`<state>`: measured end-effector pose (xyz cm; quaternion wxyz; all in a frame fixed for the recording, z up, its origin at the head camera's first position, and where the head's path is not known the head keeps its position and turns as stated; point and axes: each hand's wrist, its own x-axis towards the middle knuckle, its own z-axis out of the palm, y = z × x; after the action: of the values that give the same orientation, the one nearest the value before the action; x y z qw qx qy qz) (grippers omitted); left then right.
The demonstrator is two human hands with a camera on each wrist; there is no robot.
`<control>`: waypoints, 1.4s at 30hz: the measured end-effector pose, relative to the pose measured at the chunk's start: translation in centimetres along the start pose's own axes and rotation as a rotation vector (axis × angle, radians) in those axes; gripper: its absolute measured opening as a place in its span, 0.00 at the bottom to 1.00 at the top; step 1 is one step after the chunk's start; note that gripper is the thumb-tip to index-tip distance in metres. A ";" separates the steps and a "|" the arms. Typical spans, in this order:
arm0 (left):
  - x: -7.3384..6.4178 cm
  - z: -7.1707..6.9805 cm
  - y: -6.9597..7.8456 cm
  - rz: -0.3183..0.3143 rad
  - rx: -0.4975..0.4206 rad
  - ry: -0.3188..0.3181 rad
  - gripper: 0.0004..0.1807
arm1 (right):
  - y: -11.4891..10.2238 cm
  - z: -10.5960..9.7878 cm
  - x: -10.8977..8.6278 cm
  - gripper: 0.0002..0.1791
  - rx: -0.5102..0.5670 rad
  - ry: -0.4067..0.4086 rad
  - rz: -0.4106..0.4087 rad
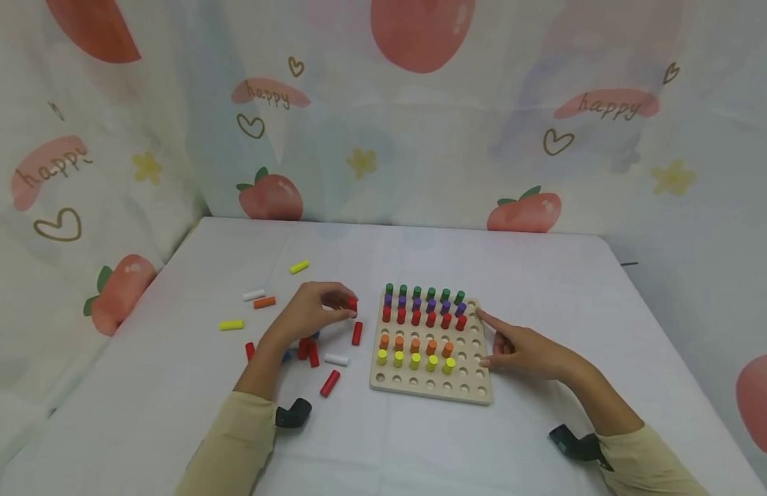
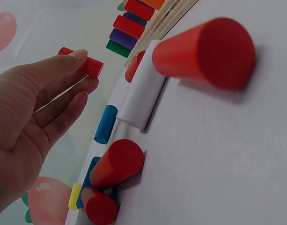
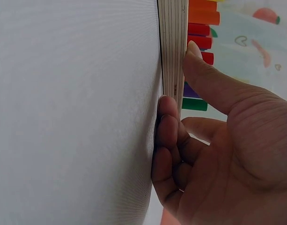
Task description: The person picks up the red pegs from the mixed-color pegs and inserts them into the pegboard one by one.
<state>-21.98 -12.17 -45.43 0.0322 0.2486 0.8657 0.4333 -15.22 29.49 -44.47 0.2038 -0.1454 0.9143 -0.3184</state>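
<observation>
The pegboard (image 3: 172,51) is looking like plywood, its edge showing fine stacked layers, its top smooth and matt. The loose red pegs (image 2: 227,51) and white pegs (image 2: 142,91) are appearing smooth, evenly coated and low in gloss. The table covering (image 1: 532,275) is showing faintly textured, matt cloth; the backdrop (image 1: 420,138) is looking like lightly creased printed fabric. 2 sleeves (image 1: 237,427) are reading as matt cloth, and 2 wrist devices (image 1: 294,414) as smooth plastic.
</observation>
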 end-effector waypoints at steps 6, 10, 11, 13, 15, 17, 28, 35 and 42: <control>0.3 0.5 0.7 0.004 -0.011 -0.017 0.14 | 0.0 -0.1 0.0 0.53 -0.014 -0.002 -0.008; 0.6 1.0 1.1 0.014 -0.017 -0.044 0.14 | 0.0 -0.1 0.0 0.53 -0.009 -0.003 -0.007; 0.6 1.1 1.2 0.013 -0.017 -0.050 0.14 | 0.0 -0.1 0.0 0.53 -0.009 -0.004 -0.008; 0.7 1.4 1.3 0.012 -0.015 -0.060 0.14 | 0.0 -0.1 0.0 0.53 -0.008 -0.005 -0.009; 0.7 1.7 1.5 0.010 -0.018 -0.070 0.13 | 0.0 0.0 0.0 0.53 -0.009 -0.006 -0.010; 0.8 2.0 1.6 0.010 -0.021 -0.084 0.14 | -0.1 0.0 0.0 0.53 -0.011 -0.006 -0.009; 1.2 3.2 1.8 0.035 -0.013 -0.149 0.13 | 0.0 0.0 0.0 0.53 -0.007 -0.003 -0.009; 1.5 3.6 1.8 0.050 -0.020 -0.164 0.12 | 0.2 0.0 0.1 0.53 -0.008 -0.004 -0.020; 1.6 3.9 2.0 0.077 -0.013 -0.165 0.13 | 0.2 0.0 0.1 0.53 -0.009 -0.002 -0.016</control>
<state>-21.47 -7.57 -46.11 0.0885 0.3162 0.8471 0.4180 -15.36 29.58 -44.59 0.2015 -0.1542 0.9143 -0.3157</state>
